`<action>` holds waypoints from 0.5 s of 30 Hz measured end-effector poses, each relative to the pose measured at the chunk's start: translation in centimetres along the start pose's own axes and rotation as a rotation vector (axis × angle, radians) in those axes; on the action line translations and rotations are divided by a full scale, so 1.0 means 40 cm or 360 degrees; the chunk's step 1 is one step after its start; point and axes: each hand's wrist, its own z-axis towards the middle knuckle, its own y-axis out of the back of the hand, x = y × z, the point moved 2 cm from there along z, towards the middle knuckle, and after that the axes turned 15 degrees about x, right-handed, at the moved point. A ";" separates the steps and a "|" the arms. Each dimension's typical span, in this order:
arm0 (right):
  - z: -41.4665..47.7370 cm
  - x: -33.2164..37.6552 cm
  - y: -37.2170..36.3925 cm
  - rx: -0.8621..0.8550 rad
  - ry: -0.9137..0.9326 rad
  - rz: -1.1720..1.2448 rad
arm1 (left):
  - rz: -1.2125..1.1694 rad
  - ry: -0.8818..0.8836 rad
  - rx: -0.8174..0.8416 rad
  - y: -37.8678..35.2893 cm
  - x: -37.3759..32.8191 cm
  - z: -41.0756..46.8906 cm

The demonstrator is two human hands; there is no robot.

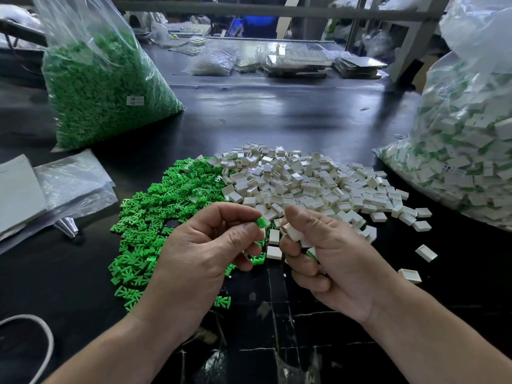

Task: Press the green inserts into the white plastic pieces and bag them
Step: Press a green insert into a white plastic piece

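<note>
Left hand (210, 245) pinched an insert (259, 220). Right hand (332, 256) gripped a white piece (293, 233), angled twd it, prob. for pressing in. Green pile (155, 217) & white pile (304, 184) lay just beyond on worktop (277, 112), w/in reach. Finished bag (465, 151) at right. Label (135, 100) on green bag (105, 87) unreadable.

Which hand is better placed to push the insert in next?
Left hand: it pinches a small green plastic insert beside the white square plastic piece in the right hand.
</note>
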 end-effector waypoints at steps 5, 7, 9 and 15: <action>0.000 -0.003 -0.005 0.0025 -0.0005 0.0011 | -0.0035 0.0047 0.0006 0.004 0.002 0.001; -0.002 -0.004 -0.004 0.0058 0.0006 0.0042 | -0.0061 0.0070 -0.0015 0.007 0.006 0.002; -0.002 -0.004 -0.004 0.0093 0.0005 0.0028 | -0.0067 0.0082 -0.0027 0.009 0.008 0.002; 0.005 -0.005 -0.003 0.0083 0.0026 -0.0086 | -0.0088 0.0096 -0.0019 0.012 0.010 0.003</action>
